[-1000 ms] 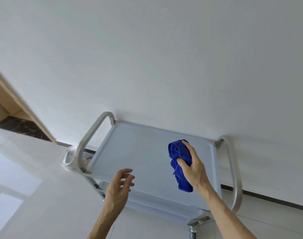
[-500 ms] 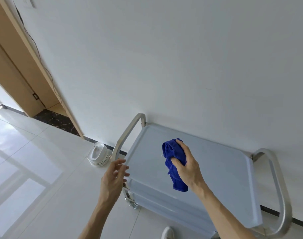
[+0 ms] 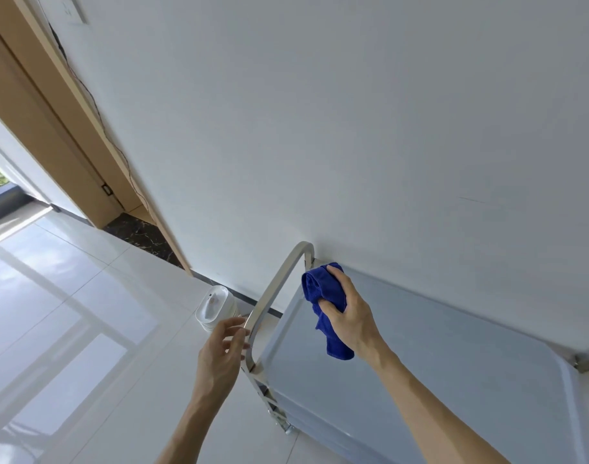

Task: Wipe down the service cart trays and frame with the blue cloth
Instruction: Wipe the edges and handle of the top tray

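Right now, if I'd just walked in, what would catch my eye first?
The bright blue cloth, bunched in the right hand over the far left corner of the cart's grey top tray, against the white wall. Next, the left hand reaching to the curved metal handle, with a stack of white dishes on the floor beyond.

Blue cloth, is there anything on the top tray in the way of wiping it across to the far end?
Nothing visible blocks it. The right hand holds the blue cloth at the top tray's corner nearest the wall and the left handle; the tray surface that shows is bare. The left hand is beside the handle, off the tray.
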### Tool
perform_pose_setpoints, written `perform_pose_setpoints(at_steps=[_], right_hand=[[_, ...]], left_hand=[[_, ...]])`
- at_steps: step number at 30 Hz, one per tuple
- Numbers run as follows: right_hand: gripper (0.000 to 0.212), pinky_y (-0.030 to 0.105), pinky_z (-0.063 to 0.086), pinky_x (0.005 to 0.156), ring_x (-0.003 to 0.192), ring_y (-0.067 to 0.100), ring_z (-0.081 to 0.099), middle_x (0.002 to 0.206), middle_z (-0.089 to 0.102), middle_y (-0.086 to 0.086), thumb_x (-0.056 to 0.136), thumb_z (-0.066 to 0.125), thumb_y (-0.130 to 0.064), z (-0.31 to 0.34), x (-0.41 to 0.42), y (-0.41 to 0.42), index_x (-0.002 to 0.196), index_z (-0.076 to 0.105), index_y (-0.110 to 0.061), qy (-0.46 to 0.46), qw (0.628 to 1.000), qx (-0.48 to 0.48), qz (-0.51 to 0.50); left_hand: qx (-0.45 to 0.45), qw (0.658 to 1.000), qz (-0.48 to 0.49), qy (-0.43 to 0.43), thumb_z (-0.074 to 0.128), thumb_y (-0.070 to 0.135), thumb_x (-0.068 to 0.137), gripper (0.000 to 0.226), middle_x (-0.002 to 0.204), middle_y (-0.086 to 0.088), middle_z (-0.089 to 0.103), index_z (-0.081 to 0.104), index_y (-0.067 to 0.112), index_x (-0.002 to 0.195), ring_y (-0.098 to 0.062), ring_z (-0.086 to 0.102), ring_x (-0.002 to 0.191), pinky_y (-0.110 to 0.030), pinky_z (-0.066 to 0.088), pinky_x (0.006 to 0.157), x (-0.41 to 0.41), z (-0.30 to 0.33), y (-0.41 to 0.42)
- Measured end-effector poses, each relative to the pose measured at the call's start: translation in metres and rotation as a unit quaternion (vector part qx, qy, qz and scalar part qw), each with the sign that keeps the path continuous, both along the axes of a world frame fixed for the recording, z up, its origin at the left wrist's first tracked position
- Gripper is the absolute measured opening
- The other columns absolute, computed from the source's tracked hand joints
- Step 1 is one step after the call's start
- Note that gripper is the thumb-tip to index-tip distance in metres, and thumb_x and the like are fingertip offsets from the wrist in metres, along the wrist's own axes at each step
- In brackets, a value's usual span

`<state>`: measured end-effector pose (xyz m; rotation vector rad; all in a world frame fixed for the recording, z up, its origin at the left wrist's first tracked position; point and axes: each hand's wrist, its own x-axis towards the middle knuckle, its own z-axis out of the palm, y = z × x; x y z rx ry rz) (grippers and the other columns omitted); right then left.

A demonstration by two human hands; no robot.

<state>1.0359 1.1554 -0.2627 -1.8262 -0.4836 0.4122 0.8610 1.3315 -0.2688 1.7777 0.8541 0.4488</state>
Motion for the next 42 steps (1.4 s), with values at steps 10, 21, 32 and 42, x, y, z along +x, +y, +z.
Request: perform_pose_setpoints(at_steps=[10, 21, 32, 42], right_hand=[[0.059, 0.014, 0.041, 0.087, 0.113, 0.013, 0.051, 0.143, 0.042, 0.000, 0.097, 0.060, -0.022, -0.018, 0.042, 0.106, 0.149, 0.036, -0.037, -0.020, 0.996, -0.083, -0.002], [0.066, 0.039, 0.029, 0.117, 0.146, 0.033, 0.016, 0.165, -0.018, -0.003, 0.094, 0.063, -0.039, -0.081, 0.034, 0.216, 0.153, 0.035, -0.031, 0.009, 0.959, -0.281, -0.044], [0.037, 0.027, 0.045, 0.087, 0.110, 0.023, 0.058, 0.155, 0.023, -0.005, 0.082, 0.068, -0.019, -0.103, 0.132, 0.228, 0.119, 0.066, -0.027, -0.015, 0.957, -0.242, -0.159], [0.022, 0.027, 0.052, 0.086, 0.106, 0.019, 0.063, 0.148, 0.030, -0.006, 0.079, 0.065, -0.025, -0.107, 0.132, 0.224, 0.101, 0.068, -0.027, -0.039, 0.965, -0.207, -0.158]], left_hand=[[0.045, 0.979, -0.150, 0.133, 0.065, 0.023, 0.096, 0.034, 0.128, 0.000, 0.054, 0.054, 0.018, 0.128, -0.017, 0.061, 0.100, -0.024, 0.049, 0.080, 0.060, -0.040, 0.072], [-0.133, 0.922, -0.319, 0.177, 0.058, 0.014, 0.095, 0.027, 0.089, -0.005, 0.072, 0.048, 0.021, 0.119, -0.016, 0.068, 0.065, -0.029, 0.055, 0.058, 0.111, -0.078, 0.111], [-0.101, 0.946, -0.280, 0.129, 0.053, 0.001, 0.090, 0.011, 0.060, 0.000, 0.040, 0.044, 0.005, 0.087, -0.011, 0.033, 0.049, -0.021, 0.029, 0.047, 0.122, -0.103, 0.101], [-0.094, 0.947, -0.280, 0.124, 0.050, 0.009, 0.085, 0.010, 0.052, 0.008, 0.034, 0.042, 0.013, 0.082, -0.011, 0.030, 0.048, -0.022, 0.028, 0.047, 0.119, -0.105, 0.102]])
